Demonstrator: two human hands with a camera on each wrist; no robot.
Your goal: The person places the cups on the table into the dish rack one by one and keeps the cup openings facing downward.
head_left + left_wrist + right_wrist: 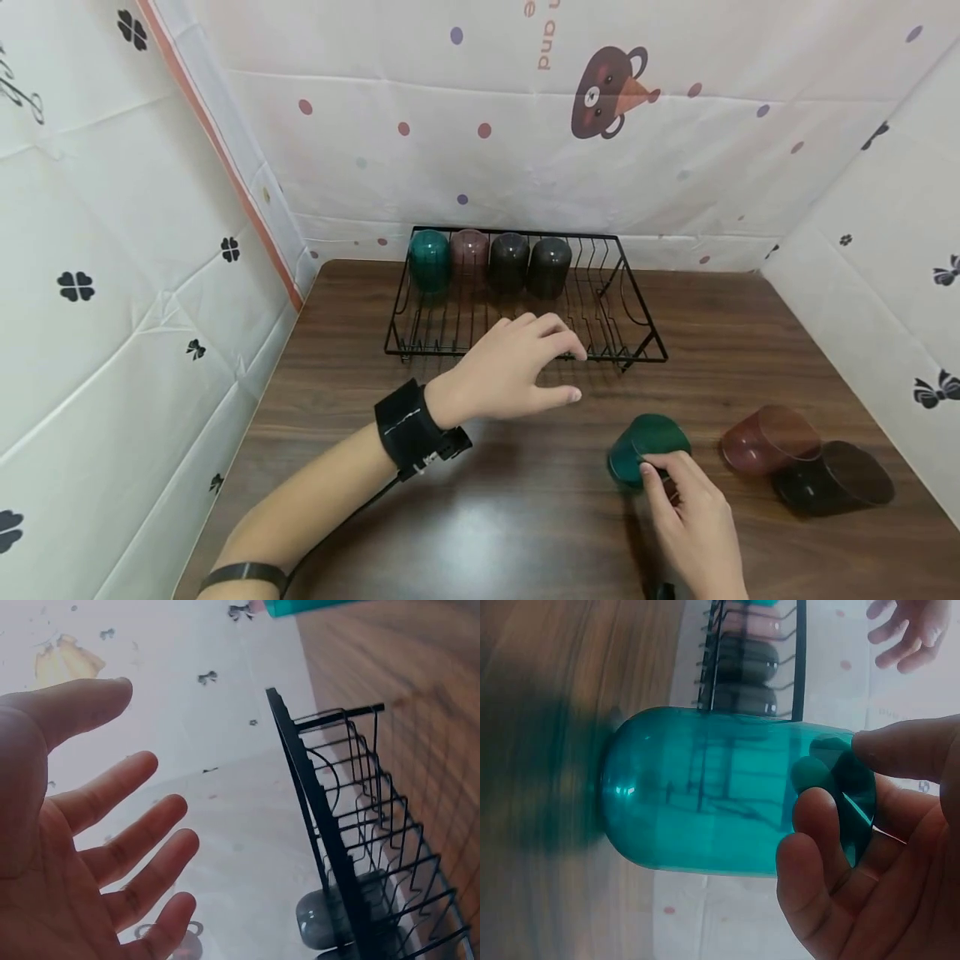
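My right hand (697,517) pinches the rim of a teal see-through cup (637,454), its mouth tilted up towards me. In the right wrist view the teal cup (697,791) fills the middle, with the thumb and fingers at its rim. My left hand (517,367) hovers in front of the black wire rack (645,333), fingers spread and holding nothing. The left wrist view shows the left hand's fingers (142,881) apart, beside the rack (322,795). On the rack's back row stand a teal cup (430,260), a pink cup (470,254) and two dark grey cups (508,260), bottoms up.
At the right of the wooden table (465,533), a reddish cup (757,442) and a dark cup (817,479) stand side by side. A patterned white sheet (420,167) hangs behind and on both sides. A black band with a cable (408,425) wraps the left wrist.
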